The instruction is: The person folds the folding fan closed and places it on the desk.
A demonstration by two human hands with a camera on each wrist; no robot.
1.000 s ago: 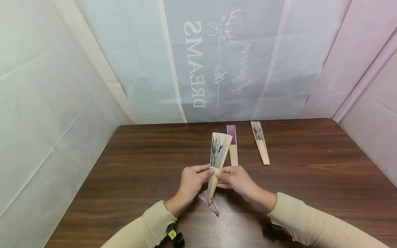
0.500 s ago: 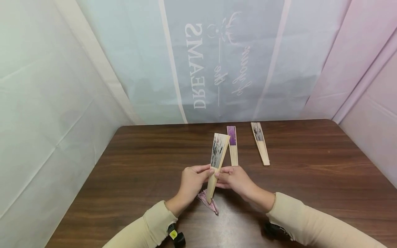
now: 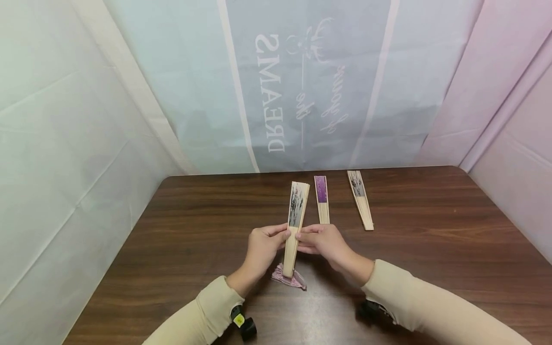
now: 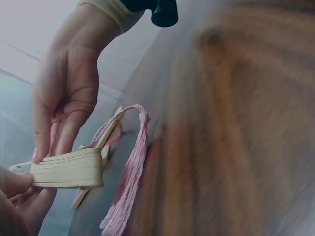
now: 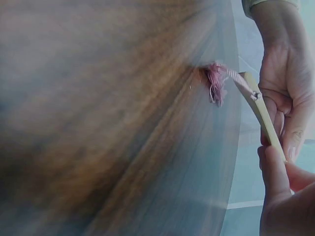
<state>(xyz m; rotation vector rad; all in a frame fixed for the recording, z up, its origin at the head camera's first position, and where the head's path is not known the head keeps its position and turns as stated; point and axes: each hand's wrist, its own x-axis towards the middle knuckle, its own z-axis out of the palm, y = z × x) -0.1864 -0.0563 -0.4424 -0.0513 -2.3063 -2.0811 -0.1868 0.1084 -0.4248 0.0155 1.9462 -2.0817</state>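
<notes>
Both hands hold a folded hand fan (image 3: 291,239) upright over the middle of the table. Its pale ribs face the person, and the grey panel with dark and pink marks stands at the top. The left hand (image 3: 264,250) pinches its left edge between thumb and fingers; the right hand (image 3: 329,243) pinches the right edge at the same height. From the fan's lower end hangs a pink tassel (image 4: 133,172), which lies close over the wood in the head view. In the right wrist view, the tassel's cord (image 5: 238,78) loops through the rib end.
Behind the right hand lies a folded purple fan (image 3: 321,194), its lower end hidden. Farther right is a folded grey fan (image 3: 361,200). The brown table (image 3: 207,211) ends at a hanging printed cloth (image 3: 310,96), with pale cloth walls on both sides.
The held fan has narrowed as its ribs came together, and it has turned more squarely to the head camera. Both hands have shifted slightly left and up.
</notes>
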